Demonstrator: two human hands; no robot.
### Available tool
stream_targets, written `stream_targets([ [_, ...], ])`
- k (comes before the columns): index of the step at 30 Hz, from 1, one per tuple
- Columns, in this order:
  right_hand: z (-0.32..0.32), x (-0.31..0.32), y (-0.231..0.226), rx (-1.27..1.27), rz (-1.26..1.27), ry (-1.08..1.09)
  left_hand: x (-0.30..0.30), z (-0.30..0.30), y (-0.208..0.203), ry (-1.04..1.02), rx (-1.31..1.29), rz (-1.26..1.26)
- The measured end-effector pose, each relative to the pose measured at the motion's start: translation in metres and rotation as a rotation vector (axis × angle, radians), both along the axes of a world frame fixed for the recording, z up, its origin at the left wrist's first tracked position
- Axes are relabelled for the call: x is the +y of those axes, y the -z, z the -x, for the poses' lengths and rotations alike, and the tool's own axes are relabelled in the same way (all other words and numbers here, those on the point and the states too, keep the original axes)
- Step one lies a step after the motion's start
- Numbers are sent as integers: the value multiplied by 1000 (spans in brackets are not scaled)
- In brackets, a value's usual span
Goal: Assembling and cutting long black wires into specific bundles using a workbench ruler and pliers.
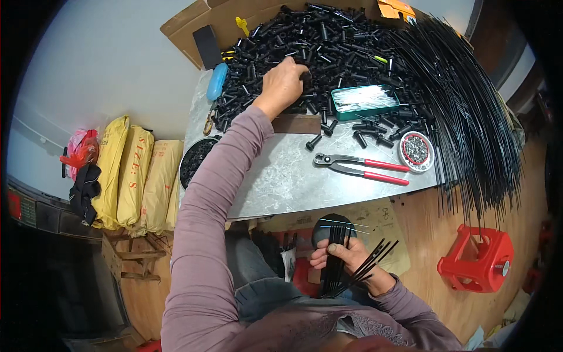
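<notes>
Black rods [338, 234] stand bunched in the right hand [349, 255], whose thumb and fingers close around them below the table's [264, 188] near edge; several splay out to the right of that grip. Beyond it, up and to the left, the left hand [282, 83] reaches into a heap of black tubular parts [275, 38], fingers bent, and whether they hold one I cannot tell. Right of the left hand sits a teal tray [352, 115] of white strips; red-handled pincers [387, 165] lie nearer the right hand.
</notes>
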State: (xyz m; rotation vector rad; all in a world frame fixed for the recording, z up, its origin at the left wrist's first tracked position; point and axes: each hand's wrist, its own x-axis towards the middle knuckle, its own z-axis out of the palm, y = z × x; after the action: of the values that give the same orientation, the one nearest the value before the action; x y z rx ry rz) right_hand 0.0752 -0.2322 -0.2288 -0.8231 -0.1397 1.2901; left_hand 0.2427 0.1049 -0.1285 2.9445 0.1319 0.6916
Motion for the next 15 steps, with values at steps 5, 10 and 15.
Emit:
stream_targets([
  [5,2,2,2,5,-5,-3,4,-7,9,58,139,-113],
  [10,8,-3,0,-7,-17,13,3,-15,12,71,53,-117],
  [15,15,-2,-6,-2,-5,-16,17,2,-1,37,-192,683],
])
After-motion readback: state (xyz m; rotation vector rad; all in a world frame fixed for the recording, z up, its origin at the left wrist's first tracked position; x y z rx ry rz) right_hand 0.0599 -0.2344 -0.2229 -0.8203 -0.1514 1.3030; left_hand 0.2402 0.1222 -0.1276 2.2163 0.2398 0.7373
